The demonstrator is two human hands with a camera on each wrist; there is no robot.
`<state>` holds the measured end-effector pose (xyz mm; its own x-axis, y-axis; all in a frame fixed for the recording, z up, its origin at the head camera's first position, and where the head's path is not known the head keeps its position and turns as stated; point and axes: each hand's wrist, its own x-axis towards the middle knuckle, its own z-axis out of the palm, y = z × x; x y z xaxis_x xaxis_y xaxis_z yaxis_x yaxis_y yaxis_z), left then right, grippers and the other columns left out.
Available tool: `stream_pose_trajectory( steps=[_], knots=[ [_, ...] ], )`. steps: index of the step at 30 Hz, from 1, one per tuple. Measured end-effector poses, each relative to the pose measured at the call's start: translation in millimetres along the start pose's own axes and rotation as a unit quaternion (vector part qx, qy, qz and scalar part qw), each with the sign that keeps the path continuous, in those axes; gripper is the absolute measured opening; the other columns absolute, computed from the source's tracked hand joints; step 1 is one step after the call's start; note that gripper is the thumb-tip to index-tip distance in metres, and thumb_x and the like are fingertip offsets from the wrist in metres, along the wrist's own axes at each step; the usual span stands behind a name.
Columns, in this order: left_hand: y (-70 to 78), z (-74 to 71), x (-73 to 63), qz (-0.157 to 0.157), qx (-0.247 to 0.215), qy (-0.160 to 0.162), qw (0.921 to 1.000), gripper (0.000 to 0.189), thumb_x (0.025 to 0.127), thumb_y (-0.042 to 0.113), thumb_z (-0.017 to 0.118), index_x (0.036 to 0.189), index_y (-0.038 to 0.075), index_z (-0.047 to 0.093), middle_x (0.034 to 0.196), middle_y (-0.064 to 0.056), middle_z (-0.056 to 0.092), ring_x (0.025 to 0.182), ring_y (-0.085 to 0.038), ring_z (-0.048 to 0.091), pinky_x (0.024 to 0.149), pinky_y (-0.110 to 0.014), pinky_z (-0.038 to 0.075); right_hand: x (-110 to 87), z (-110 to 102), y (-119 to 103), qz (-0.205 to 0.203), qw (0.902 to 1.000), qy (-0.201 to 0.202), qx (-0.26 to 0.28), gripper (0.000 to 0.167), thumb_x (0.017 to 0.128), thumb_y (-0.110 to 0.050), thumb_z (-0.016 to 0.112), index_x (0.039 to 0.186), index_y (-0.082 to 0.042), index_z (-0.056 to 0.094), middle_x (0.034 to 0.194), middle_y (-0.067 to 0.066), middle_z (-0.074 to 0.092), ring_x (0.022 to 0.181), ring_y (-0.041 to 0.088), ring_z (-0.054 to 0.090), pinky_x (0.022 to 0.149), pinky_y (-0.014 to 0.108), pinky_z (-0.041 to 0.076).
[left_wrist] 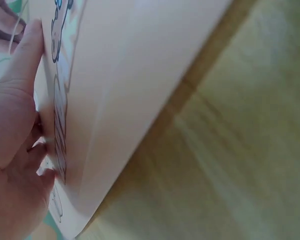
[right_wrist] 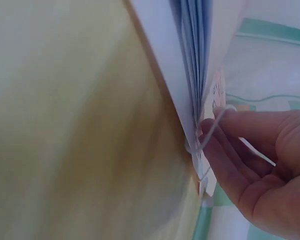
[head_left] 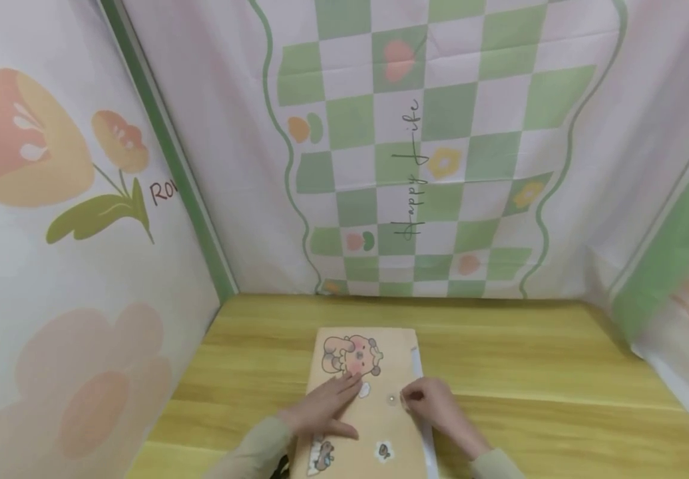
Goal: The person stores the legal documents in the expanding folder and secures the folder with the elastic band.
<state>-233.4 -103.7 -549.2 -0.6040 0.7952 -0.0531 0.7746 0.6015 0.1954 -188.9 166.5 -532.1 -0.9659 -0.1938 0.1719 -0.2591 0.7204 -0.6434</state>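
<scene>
A peach accordion file folder [head_left: 380, 422] with a cartoon bear [head_left: 353, 356] and smaller animal prints lies flat on the table. My left hand [head_left: 326, 402] rests on its cover with the fingers spread, left of the middle. At the right edge of the folder, my right hand [head_left: 437, 402] pinches a thin pale elastic cord [right_wrist: 208, 141] between thumb and fingers. That cord loops round the folder's edge, beside the layered pleats [right_wrist: 192, 55]. A small round button [head_left: 391, 399] sits on the cover, close to the right fingertips.
The wood-grain table [head_left: 536, 412] extends to both sides of the folder. Behind it hangs a white cloth with a green checked pattern [head_left: 404, 133]. A flower-printed cloth [head_left: 38, 266] covers the left side, and another with a green band [head_left: 668, 266] the right.
</scene>
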Motion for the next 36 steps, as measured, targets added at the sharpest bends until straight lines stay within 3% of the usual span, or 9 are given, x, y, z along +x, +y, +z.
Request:
stream_pose_trajectory(
  steps=[3, 8, 16, 21, 31, 36],
  knots=[
    [0.6, -0.3, 1.0, 0.007, -0.008, 0.006, 0.9999, 0.101, 0.081, 0.065, 0.064, 0.155, 0.005, 0.029, 0.165, -0.012, 0.022, 0.152, -0.031, 0.027, 0.124, -0.045, 0.030, 4.5, -1, -1, -0.018, 0.9991, -0.006, -0.037, 0.016, 0.071, 0.002, 0.077, 0.084, -0.007, 0.077, 0.083, 0.008, 0.076, 0.073, 0.015, 0.066, 0.064, 0.022, 0.058],
    [2.8, -2.3, 3.2, 0.001, -0.015, 0.005, 0.9999, 0.102, 0.078, 0.064, 0.068, 0.153, 0.005, 0.032, 0.164, -0.012, 0.025, 0.151, -0.030, 0.030, 0.124, -0.043, 0.031, 12.9, -5, -6, -0.042, 0.9971, -0.042, -0.048, 0.016, 0.068, 0.004, 0.074, 0.080, -0.006, 0.076, 0.079, 0.008, 0.075, 0.069, 0.013, 0.063, 0.061, 0.019, 0.054],
    [0.3, 1.4, 7.8, 0.003, -0.014, 0.006, 0.9999, 0.103, 0.077, 0.064, 0.069, 0.154, 0.008, 0.031, 0.165, -0.009, 0.024, 0.152, -0.028, 0.029, 0.124, -0.040, 0.030, 27.3, -5, -13, -0.122, 0.9857, -0.075, -0.088, 0.016, 0.069, 0.007, 0.072, 0.072, -0.008, 0.075, 0.070, 0.003, 0.073, 0.060, 0.007, 0.060, 0.058, 0.016, 0.052],
    [-0.9, 0.9, 7.9, 0.000, -0.019, 0.002, 0.9998, 0.104, 0.077, 0.064, 0.069, 0.155, 0.008, 0.030, 0.165, -0.009, 0.024, 0.152, -0.028, 0.028, 0.124, -0.040, 0.030, 32.1, -2, -18, -0.129, 0.9824, -0.085, -0.105, 0.017, 0.069, 0.007, 0.069, 0.067, -0.010, 0.071, 0.062, -0.006, 0.063, 0.057, -0.001, 0.045, 0.053, 0.014, 0.043],
    [-6.8, 3.6, 6.0, -0.001, -0.012, 0.018, 0.9998, 0.105, 0.075, 0.066, 0.069, 0.155, 0.009, 0.031, 0.165, -0.009, 0.025, 0.151, -0.028, 0.030, 0.123, -0.041, 0.032, 40.5, 6, -21, -0.167, 0.9730, -0.105, -0.120, 0.014, 0.080, 0.003, 0.067, 0.072, -0.009, 0.065, 0.066, -0.005, 0.055, 0.060, 0.000, 0.043, 0.055, 0.014, 0.044],
    [-6.2, 2.9, 6.1, 0.002, -0.024, 0.011, 0.9997, 0.104, 0.076, 0.065, 0.069, 0.155, 0.008, 0.030, 0.165, -0.010, 0.024, 0.151, -0.029, 0.030, 0.124, -0.041, 0.031, 42.0, 7, -17, -0.152, 0.9718, -0.135, -0.120, 0.016, 0.074, 0.005, 0.066, 0.076, -0.010, 0.061, 0.071, -0.004, 0.053, 0.063, 0.003, 0.041, 0.056, 0.015, 0.042]
  ],
)
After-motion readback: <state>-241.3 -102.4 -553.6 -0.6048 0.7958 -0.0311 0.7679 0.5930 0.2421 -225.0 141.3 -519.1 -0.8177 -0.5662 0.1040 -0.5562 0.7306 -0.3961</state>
